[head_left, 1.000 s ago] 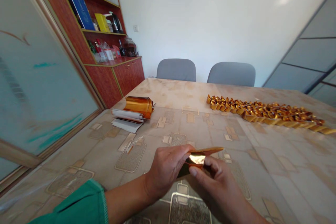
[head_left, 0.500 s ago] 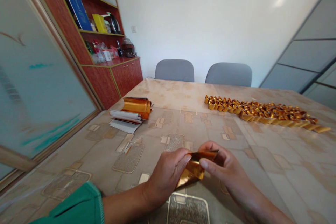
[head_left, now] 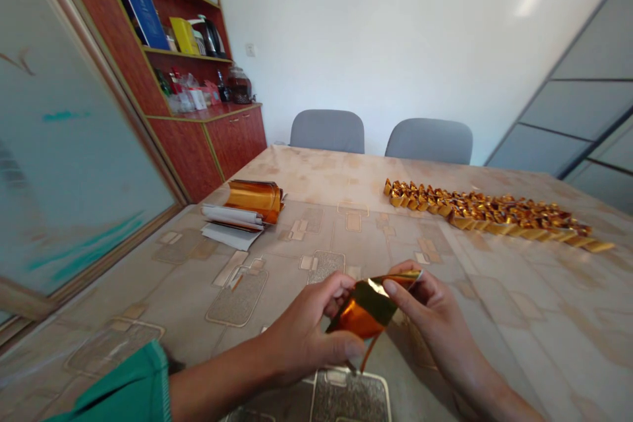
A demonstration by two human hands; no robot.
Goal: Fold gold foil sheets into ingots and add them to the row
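Note:
A shiny sheet of gold foil paper [head_left: 363, 316], partly folded, is held above the table between my two hands. My right hand [head_left: 435, 316] pinches its upper right part, with the thumb on the near face and the fingers behind. On the left side my left hand [head_left: 311, 330] curls around the paper, its fingers at the upper edge and its thumb lower down near a hanging strip. Part of the sheet is hidden behind the left hand.
A stack of curled gold and white paper sheets [head_left: 254, 201] lies at the left of the patterned tablecloth [head_left: 316, 231]. Rows of folded gold paper pieces [head_left: 489, 211] lie at the right. Two grey chairs [head_left: 327, 132] stand beyond the far edge, near a red cabinet [head_left: 198, 145].
The paper has been turned, and more of its gold face shows. My left thumb has moved down, away from its fingers, while my right hand keeps its pinch. The view has shifted slightly.

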